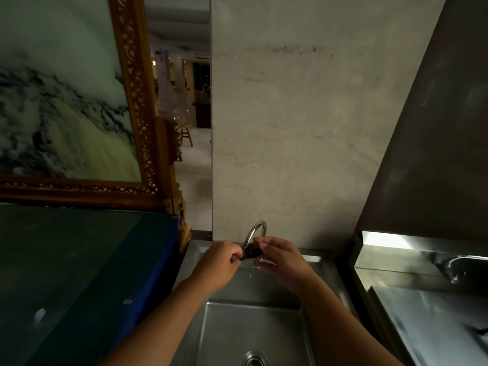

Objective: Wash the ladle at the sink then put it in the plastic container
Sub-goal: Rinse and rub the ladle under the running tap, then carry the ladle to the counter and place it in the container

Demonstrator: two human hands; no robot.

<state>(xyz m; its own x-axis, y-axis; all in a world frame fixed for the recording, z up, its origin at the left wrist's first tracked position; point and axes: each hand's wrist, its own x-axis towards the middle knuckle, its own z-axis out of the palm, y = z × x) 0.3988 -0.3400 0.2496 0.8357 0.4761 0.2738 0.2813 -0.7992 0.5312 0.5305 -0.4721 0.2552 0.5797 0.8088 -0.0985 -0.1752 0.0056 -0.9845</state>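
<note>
A small dark ladle [252,252] is held over the steel sink [224,328], just under the curved tap [254,232]. My left hand [220,262] grips its short handle from the left. My right hand [282,260] cups around the bowl of the ladle from the right, fingers curled over and under it. Most of the handle is hidden in my left fist. No plastic container shows in this view.
A glass-topped counter with a blue edge [79,273] lies left of the sink. A gold-framed marble panel [66,101] stands behind it. A second steel unit with a tap [454,268] is at the right. The sink drain [253,359] sits at the bottom.
</note>
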